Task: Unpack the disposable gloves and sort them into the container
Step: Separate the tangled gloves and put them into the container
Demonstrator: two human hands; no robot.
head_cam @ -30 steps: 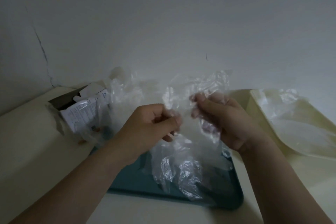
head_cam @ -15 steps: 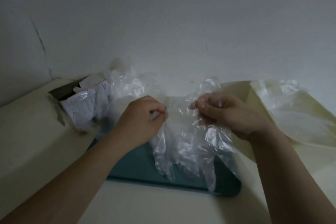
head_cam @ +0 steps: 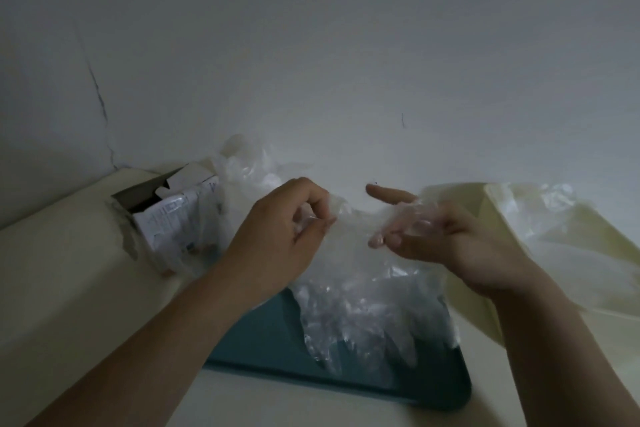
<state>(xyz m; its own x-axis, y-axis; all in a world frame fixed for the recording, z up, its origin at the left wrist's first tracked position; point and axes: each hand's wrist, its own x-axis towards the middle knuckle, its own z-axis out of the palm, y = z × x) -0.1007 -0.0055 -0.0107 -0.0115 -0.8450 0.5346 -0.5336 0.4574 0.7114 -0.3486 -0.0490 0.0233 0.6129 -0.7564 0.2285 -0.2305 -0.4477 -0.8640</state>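
left hand (head_cam: 287, 229) up in front of me, thumb and forefinger pinching the top edge of a clear disposable glove (head_cam: 363, 315). right hand (head_cam: 436, 236) just across from it, fingers spread loose, forefinger pointing out to the left, and the thin film drapes over those fingers (head_cam: 415, 218) with nothing clamped that i can see. the glove hangs between both hands, its crumpled lower part dangling over the teal tray (head_cam: 259, 340) on the cream table (head_cam: 69, 270). off to my left, the torn-open cardboard box (head_cam: 166, 218) sits by the wall, more clear plastic (head_cam: 249, 163) bunched just behind it. on my right, the cream container (head_cam: 464, 218) stands beside the tray, with clear gloves (head_cam: 540, 204) lying inside it.
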